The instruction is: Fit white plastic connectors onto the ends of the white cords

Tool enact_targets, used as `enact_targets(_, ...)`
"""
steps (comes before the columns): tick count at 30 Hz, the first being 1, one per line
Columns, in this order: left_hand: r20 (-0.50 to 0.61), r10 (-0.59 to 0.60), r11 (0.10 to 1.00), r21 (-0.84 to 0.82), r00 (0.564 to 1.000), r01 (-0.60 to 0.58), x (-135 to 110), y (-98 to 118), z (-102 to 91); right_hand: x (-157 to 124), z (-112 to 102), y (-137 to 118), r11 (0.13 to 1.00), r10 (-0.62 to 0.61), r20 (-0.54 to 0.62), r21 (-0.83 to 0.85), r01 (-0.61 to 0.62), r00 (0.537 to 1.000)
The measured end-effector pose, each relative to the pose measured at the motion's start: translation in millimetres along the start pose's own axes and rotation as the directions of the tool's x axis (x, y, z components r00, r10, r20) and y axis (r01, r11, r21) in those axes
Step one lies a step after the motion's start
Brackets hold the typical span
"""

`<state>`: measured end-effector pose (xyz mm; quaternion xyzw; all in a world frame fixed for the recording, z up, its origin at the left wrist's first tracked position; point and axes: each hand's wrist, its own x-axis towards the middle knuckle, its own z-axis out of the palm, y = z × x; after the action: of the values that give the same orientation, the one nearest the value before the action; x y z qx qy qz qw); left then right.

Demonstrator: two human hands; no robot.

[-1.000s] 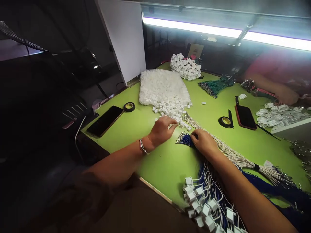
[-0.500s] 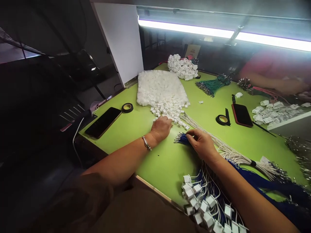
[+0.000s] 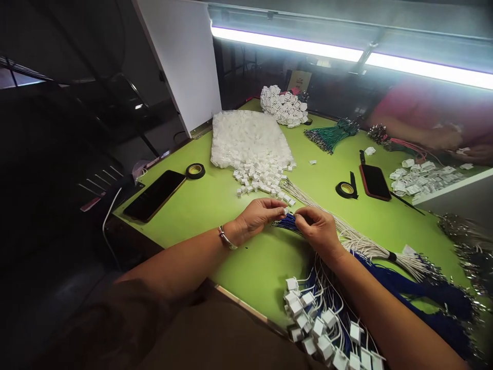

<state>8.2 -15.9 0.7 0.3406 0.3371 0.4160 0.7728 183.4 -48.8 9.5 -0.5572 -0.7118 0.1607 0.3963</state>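
Observation:
My left hand [image 3: 259, 215] pinches a small white connector housing [image 3: 286, 211] between thumb and fingers. Close beside it, my right hand [image 3: 318, 226] is closed in a pinch on what looks like a wire end, mostly hidden by the fingers. Under both hands lies a bundle of blue wires [image 3: 287, 223] with metal terminals at its tips. Beyond them, loose white housings [image 3: 258, 177] spill from a clear plastic bag [image 3: 250, 136]. A long bundle of white wires [image 3: 348, 234] runs past my right hand. Wired white housings [image 3: 318, 326] hang together at the table's front edge.
A phone [image 3: 154, 195] and a tape roll [image 3: 195, 170] lie on the left. Another tape roll [image 3: 345, 189] and a red-edged phone [image 3: 375, 182] lie on the right. Green wires [image 3: 333, 134] are further back. Behind a clear panel, another person's arm [image 3: 419, 131] shows.
My left hand has come back from the pile of housings with one in its fingers, up to my right hand. The whole view has shifted slightly.

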Motion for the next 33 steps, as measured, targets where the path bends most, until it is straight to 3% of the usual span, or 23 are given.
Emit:
enact_targets(8,0.006,-0.030,0.999,0.015,1.000,0.030,-1,-2,1.8,-1,0,-1,0.998,-0.020,0.042,-0.061,0.023,0.999)
enact_targets(15,0.036,0.124,0.928,0.350,0.992,-0.129,-1,-6,4.6,-3,0,-4,0.980,-0.022,0.125,-0.193,0.046,0.992)
enact_targets(20,-0.009,0.156,0.941,0.305,0.988,-0.146,1,-8,6.1,2,-3,-2,0.997,0.072,0.144,-0.030,-0.068,0.987)
enact_targets(30,0.025,0.128,0.932,0.340,0.991,-0.129,0,-8,8.4,5,-3,-4,0.993,0.020,0.208,-0.114,0.005,0.978)
enact_targets(33,-0.006,0.145,0.939,0.316,0.989,-0.136,0,-9,9.8,15,-15,9,0.961,0.064,0.107,-0.276,-0.033,0.992)
